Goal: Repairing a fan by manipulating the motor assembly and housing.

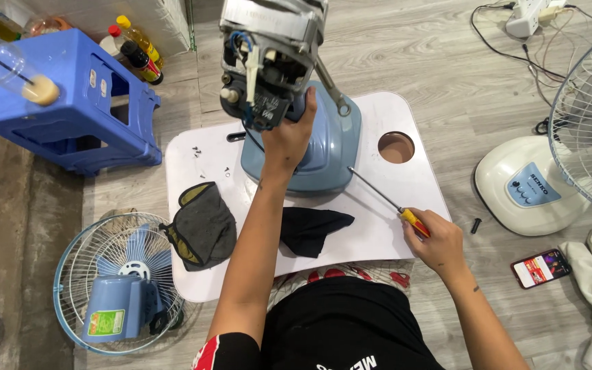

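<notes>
The fan motor point(268, 62) is raised above the blue fan base point(327, 147) at the far side of the white board point(378, 233), with the left hand point(289, 133) clasped around its lower end. The right hand point(433, 240), near right, is closed on the screwdriver point(385, 200), whose tip points toward the base.

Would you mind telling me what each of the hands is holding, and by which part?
The left hand grips the fan motor from underneath; the right hand holds a screwdriver by its red-and-yellow handle.
</notes>
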